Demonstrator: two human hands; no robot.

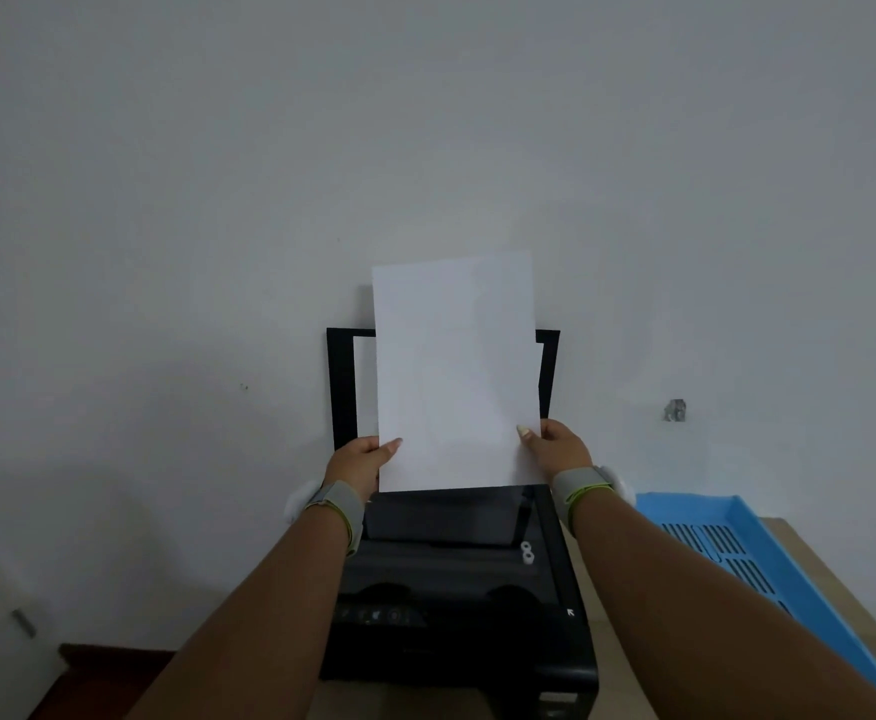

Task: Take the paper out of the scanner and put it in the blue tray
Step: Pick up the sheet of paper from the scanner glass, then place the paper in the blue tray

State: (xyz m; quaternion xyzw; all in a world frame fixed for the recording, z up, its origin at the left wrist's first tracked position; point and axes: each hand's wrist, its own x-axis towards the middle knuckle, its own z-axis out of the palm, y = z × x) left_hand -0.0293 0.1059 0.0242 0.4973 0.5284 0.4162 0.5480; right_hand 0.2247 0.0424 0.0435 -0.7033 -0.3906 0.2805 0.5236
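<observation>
A white sheet of paper [454, 371] stands upright above the black scanner [456, 589], whose lid [340, 387] is raised against the wall. My left hand [358, 462] pinches the sheet's lower left edge, thumb on the front. My right hand [555, 446] pinches its lower right edge the same way. The dark scanner glass [441, 517] shows bare below the sheet. The blue tray [789, 579], slotted in its floor, lies to the right of the scanner on the table.
The scanner and tray rest on a light wooden table [607, 657]. A plain white wall [425, 148] is right behind. Two small white pieces [527, 552] sit on the scanner's right side. Dark floor shows at the lower left.
</observation>
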